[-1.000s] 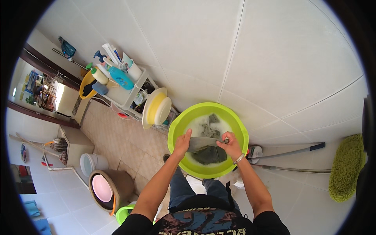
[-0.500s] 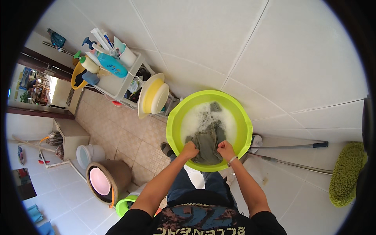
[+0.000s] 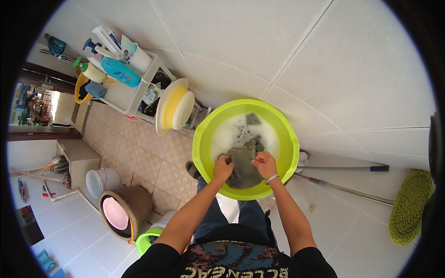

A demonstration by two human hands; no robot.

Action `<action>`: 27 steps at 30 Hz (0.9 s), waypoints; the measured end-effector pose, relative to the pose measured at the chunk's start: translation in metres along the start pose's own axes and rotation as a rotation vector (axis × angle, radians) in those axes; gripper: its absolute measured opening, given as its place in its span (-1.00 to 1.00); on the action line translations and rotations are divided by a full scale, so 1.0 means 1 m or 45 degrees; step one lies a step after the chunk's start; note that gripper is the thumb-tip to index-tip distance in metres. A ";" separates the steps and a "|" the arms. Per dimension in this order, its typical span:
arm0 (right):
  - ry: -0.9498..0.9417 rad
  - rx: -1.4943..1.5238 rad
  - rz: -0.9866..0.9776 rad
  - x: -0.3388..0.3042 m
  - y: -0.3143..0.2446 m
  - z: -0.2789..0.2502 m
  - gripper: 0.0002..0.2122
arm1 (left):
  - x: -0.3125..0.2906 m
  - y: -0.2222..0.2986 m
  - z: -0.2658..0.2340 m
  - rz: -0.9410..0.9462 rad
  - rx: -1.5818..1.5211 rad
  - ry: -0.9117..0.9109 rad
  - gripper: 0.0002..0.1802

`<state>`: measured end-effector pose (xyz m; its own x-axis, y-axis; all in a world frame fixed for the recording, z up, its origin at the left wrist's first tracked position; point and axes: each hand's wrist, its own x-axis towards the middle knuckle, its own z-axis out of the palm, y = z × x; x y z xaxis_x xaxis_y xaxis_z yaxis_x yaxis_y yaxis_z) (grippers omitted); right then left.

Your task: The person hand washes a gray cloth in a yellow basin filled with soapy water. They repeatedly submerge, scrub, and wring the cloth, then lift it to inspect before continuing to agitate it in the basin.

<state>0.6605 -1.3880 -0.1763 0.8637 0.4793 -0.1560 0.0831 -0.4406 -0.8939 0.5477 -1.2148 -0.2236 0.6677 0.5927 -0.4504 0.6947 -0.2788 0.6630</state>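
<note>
A large lime-green basin (image 3: 199, 153) stands before me, holding soapy water with white suds (image 3: 227, 132). In it lies a wet grey-green garment (image 3: 243, 167), bunched at its far part and spread flatter near me; its exact kind is hard to make out. My left hand (image 3: 223, 168) pinches the garment's left edge. At the opposite edge my right hand (image 3: 264, 164), with a bracelet (image 3: 272, 179) at the wrist, grips the cloth between thumb and fingers. Part of the garment sinks under the foam and is hidden.
To the left, a white shelf cart (image 3: 139, 99) carries bottles, with a yellow-and-white basin (image 3: 176, 110) leaning on it. A brown bucket (image 3: 139, 208) and a white bucket (image 3: 111, 178) stand lower left. A green mop head (image 3: 408, 208) and poles (image 3: 343, 169) rest at right.
Both hands have moved slightly away from me, further into the basin, still holding the garment's edges. The whole view has shifted a little.
</note>
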 end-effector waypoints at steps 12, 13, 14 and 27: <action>-0.032 1.570 0.546 0.013 -0.088 -0.050 -0.88 | 0.017 0.081 -0.063 -0.216 -1.081 -0.785 -0.51; 0.026 1.613 0.584 0.016 -0.115 -0.052 -0.88 | 0.017 0.080 -0.071 -0.143 -1.195 -0.816 -0.58; 0.085 1.654 0.617 0.020 -0.148 -0.053 -0.88 | 0.018 0.077 -0.079 -0.062 -1.308 -0.850 -0.66; 0.152 1.416 0.283 0.012 -0.122 -0.040 -0.62 | 0.009 0.122 -0.115 0.076 -1.610 -0.470 -0.96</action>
<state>0.6804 -1.3590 -0.0521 0.8507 0.3736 -0.3697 -0.5132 0.4388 -0.7376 0.6076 -1.1566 -0.0786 0.8615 0.3084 -0.4034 0.0687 0.7163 0.6944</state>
